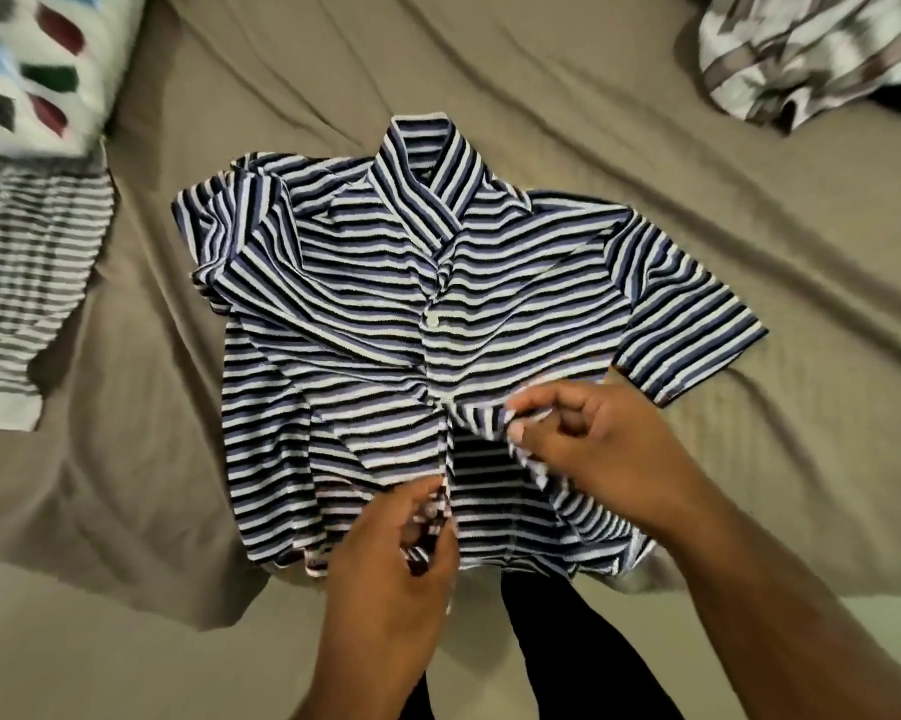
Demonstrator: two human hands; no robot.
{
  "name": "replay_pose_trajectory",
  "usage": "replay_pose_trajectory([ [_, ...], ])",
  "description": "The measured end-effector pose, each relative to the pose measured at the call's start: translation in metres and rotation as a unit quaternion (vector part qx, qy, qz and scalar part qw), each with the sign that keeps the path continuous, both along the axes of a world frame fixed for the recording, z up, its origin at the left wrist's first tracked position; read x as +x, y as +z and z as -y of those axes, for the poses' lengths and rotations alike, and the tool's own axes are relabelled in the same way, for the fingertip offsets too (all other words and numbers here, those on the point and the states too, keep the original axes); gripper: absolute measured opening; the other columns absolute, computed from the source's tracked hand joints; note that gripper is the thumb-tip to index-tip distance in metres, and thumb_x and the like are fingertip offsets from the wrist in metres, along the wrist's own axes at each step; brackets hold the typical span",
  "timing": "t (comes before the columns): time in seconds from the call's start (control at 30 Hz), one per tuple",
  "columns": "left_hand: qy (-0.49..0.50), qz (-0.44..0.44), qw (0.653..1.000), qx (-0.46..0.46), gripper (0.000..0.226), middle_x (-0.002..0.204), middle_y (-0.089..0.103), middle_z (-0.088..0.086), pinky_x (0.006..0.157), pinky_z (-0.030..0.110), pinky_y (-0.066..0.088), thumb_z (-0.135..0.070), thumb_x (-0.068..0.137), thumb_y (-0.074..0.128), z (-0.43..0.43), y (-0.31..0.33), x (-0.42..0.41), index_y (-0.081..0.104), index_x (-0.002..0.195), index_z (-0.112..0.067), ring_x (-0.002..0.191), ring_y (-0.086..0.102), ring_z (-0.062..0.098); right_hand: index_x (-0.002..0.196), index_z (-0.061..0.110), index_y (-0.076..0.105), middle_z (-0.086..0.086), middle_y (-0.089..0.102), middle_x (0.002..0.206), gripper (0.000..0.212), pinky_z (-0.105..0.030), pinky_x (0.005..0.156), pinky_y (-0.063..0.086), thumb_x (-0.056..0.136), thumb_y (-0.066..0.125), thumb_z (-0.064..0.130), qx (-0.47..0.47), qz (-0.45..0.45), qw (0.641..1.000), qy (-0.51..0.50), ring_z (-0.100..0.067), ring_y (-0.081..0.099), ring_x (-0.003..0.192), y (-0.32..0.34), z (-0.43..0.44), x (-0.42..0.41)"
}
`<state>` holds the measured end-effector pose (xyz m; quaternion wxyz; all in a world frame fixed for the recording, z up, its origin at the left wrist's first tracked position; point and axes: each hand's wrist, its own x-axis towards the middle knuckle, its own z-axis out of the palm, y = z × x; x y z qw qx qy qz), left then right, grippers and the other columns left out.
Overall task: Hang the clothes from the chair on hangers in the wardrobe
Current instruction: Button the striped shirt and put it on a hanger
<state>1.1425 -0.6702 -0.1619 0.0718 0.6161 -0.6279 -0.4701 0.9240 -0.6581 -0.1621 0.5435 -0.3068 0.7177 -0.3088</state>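
Shirt [386, 304], short-sleeved, striped in navy, blue-grey and white, spread front-up on a tan bedsheet [749, 241], collar [427, 148] at the far end and hem at the near edge of the bed. Closed down the chest, with one pale button [432, 319] plain on the placket. Parted below that, the two front edges apart and the striped inside of the back showing in the gap.

Left hand [386, 558] at the shirt's lower front, fingers curled, pinching the left front edge close to the hem. Right hand [588, 439] a little farther up the shirt and to the right of the gap, thumb and fingertips pinching the other front edge, raised off the cloth beneath and turned outward.

Sleeve [682, 324] on the shirt's right-hand side laid out flat. Opposite sleeve [219, 220] bunched and folded at the shoulder.

Left of the shirt and apart from it, a grey-and-white striped garment [27, 283] with a plain white band at its near end. Up-left of the shirt's collar, white fabric [37, 65] printed with dark red, green, blue and grey leaf shapes, blurred; pillow or cloth, hard to tell. Up-right of the shirt, well apart, a crumpled brown-and-white checked cloth [801, 49] with something dark at its right edge. Below the shirt's hem, past the bed's edge, black-clad legs [557, 641].
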Motion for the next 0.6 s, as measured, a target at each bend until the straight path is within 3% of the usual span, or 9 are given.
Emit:
replay_pose_trajectory([
  [0.17, 0.043, -0.013, 0.999, 0.013, 0.039, 0.084, 0.067, -0.013, 0.062, 0.010, 0.050, -0.015, 0.085, 0.078, -0.029, -0.019, -0.019, 0.055, 0.095, -0.045, 0.080, 0.065, -0.001, 0.091, 0.025, 0.071, 0.001, 0.073, 0.078, 0.013, -0.036, 0.067, 0.058, 0.086, 0.081, 0.031, 0.071, -0.046, 0.990, 0.110, -0.018, 0.070, 0.069, -0.004, -0.019, 0.008],
  [0.3, 0.060, -0.021, 0.998, 0.008, 0.042, 0.086, 0.066, -0.011, 0.065, 0.011, 0.049, -0.011, 0.085, 0.077, -0.046, -0.035, -0.025, 0.054, 0.100, -0.043, 0.080, 0.064, -0.001, 0.087, 0.026, 0.069, 0.003, 0.071, 0.075, 0.010, -0.034, 0.069, 0.056, 0.091, 0.073, 0.033, 0.056, -0.117, 0.978, 0.163, -0.009, 0.066, 0.066, -0.019, -0.038, 0.015],
  [0.37, 0.070, -0.018, 0.997, 0.017, 0.042, 0.089, 0.065, -0.012, 0.067, 0.009, 0.047, -0.011, 0.086, 0.076, -0.052, -0.042, -0.024, 0.053, 0.106, -0.041, 0.081, 0.062, -0.003, 0.096, 0.033, 0.070, 0.008, 0.071, 0.079, 0.006, -0.030, 0.071, 0.057, 0.091, 0.072, 0.032, 0.027, -0.116, 0.980, 0.159, -0.004, 0.065, 0.069, -0.028, -0.048, 0.018],
  [0.43, 0.088, -0.012, 0.996, 0.024, 0.043, 0.092, 0.065, -0.012, 0.068, 0.012, 0.048, -0.011, 0.086, 0.073, -0.058, -0.052, -0.016, 0.051, 0.106, -0.042, 0.079, 0.064, 0.000, 0.115, 0.038, 0.069, 0.015, 0.070, 0.089, 0.027, -0.016, 0.075, 0.051, 0.089, 0.074, 0.030, 0.005, -0.107, 0.977, 0.182, 0.001, 0.062, 0.076, -0.034, -0.057, 0.024],
  [0.5, 0.098, -0.011, 0.995, 0.026, 0.039, 0.096, 0.067, -0.009, 0.069, 0.016, 0.048, -0.011, 0.089, 0.068, -0.061, -0.061, -0.004, 0.050, 0.108, -0.040, 0.081, 0.065, 0.004, 0.130, 0.035, 0.062, 0.016, 0.065, 0.109, 0.044, -0.009, 0.083, 0.042, 0.088, 0.072, 0.031, -0.011, -0.174, 0.956, 0.234, 0.002, 0.059, 0.092, -0.046, -0.069, 0.032],
  [0.57, 0.092, 0.009, 0.995, 0.023, 0.028, 0.096, 0.069, -0.002, 0.069, 0.024, 0.044, -0.013, 0.094, 0.061, -0.061, -0.065, 0.010, 0.053, 0.113, -0.032, 0.084, 0.067, 0.014, 0.126, 0.031, 0.063, 0.009, 0.066, 0.115, 0.039, -0.023, 0.091, 0.044, 0.087, 0.063, 0.035, -0.014, -0.280, 0.922, 0.267, -0.011, 0.060, 0.108, -0.057, -0.080, 0.037],
  [0.6, 0.083, 0.027, 0.996, 0.017, 0.022, 0.095, 0.070, 0.004, 0.069, 0.027, 0.041, -0.014, 0.096, 0.058, -0.059, -0.067, 0.017, 0.057, 0.116, -0.025, 0.085, 0.068, 0.022, 0.116, 0.029, 0.067, 0.006, 0.068, 0.108, 0.034, -0.031, 0.090, 0.047, 0.084, 0.057, 0.037, 0.005, -0.331, 0.903, 0.275, -0.019, 0.062, 0.108, -0.060, -0.085, 0.039],
])
